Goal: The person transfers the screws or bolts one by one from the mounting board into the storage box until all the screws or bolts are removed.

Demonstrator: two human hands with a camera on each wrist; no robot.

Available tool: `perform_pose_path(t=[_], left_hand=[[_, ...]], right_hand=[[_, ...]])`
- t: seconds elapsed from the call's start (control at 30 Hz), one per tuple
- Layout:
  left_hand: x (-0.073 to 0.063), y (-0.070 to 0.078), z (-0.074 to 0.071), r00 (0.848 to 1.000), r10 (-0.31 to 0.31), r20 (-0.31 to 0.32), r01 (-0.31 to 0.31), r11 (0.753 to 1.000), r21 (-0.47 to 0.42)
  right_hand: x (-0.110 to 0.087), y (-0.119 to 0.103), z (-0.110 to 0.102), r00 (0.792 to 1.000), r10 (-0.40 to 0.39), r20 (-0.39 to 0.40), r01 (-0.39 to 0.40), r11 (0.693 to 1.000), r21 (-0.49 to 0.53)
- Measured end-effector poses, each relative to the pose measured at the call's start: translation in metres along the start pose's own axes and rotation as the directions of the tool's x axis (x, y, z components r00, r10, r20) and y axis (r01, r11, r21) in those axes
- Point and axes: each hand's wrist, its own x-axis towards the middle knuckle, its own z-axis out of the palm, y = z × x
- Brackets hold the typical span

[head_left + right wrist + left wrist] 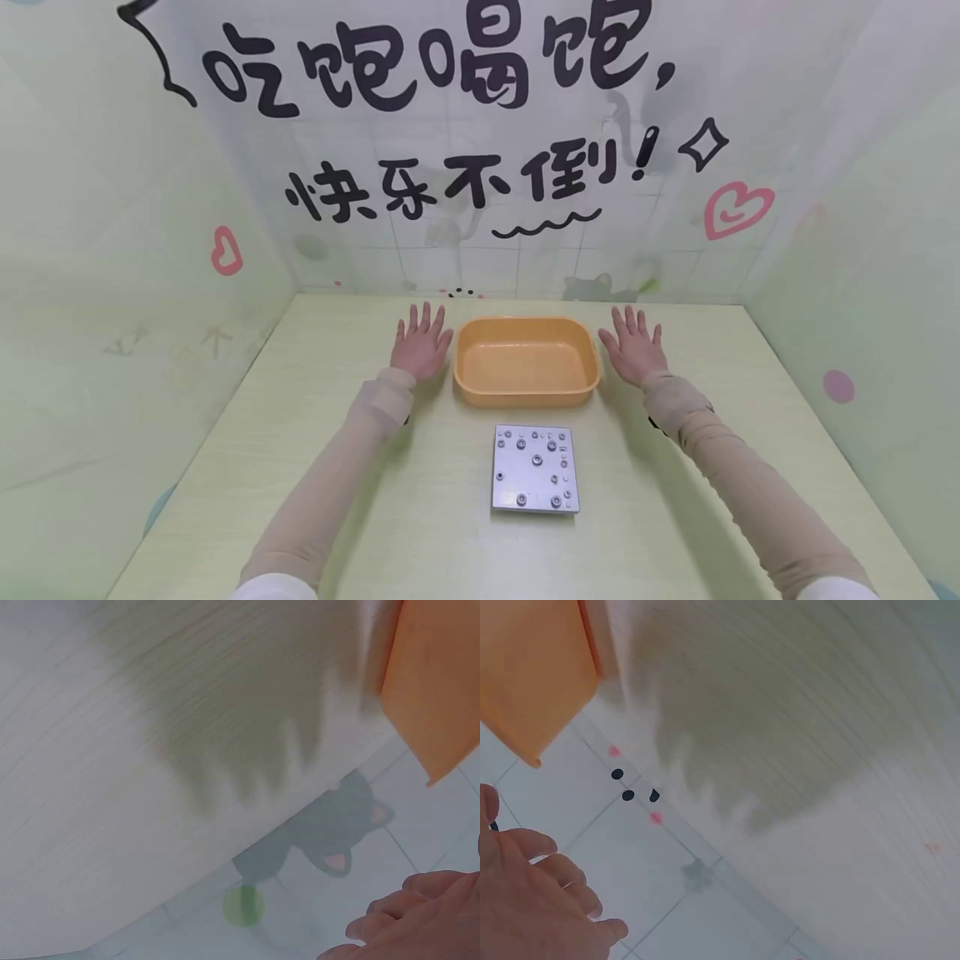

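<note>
Left hand [420, 348] and right hand [636, 350] are flanking the tray [528, 399], one per short side, fingers splayed wide, holding nothing. Both are standing just beside the rim; wrist views are showing gaps, so no contact. Judging by the shadows [727, 750], they're hovering above the tabletop [450, 517].

Tray is sitting upright near the back wall [517, 275], nothing lying in it. Looking like thin orange plastic: I'm guessing light, fairly stiff, walls maybe flexing a little under a squeeze. Surface is looking smooth, so I'm expecting some slip if palms are only pressing the sides. Best hold: both short sides at mid-length, fingers under the rim, thumbs over the top. Not seeing it as fragile.

Plate [534, 483] is lying flat in front of the tray, on the near side, apart from it and from both hands. It's looking like silver metal, with screws [537, 459] standing across the top. I'm reckoning rigid, dense for its size, slick on bare faces. Lying this low, it's leaving little edge for fingertips; I'm favouring opposite side edges, pinching across, staying off the screws. Can't tell whether anything is lifting its underside.
</note>
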Motion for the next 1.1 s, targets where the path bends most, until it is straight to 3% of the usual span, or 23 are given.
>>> perform_pose_path(t=[0.4,0.7,0.93,1.1], left_hand=[[0.003,0.013,0.011,1.0,-0.002,0.016,0.004,0.997,-0.083],[0.003,0.019,0.018,1.0,0.006,0.03,-0.003,0.994,-0.108],[0.003,0.022,0.022,0.999,0.01,0.041,-0.005,0.993,-0.117],[0.003,0.023,0.023,0.999,0.022,0.032,-0.018,0.991,-0.131]], right_hand=[[-0.026,-0.029,0.007,0.995,-0.044,-0.086,0.049,0.998,0.046],[-0.049,-0.053,0.023,0.976,-0.132,-0.171,0.15,0.984,0.099],[-0.066,-0.076,0.038,0.942,-0.254,-0.218,0.278,0.956,0.088],[-0.074,-0.09,0.045,0.922,-0.341,-0.185,0.361,0.928,0.092]])
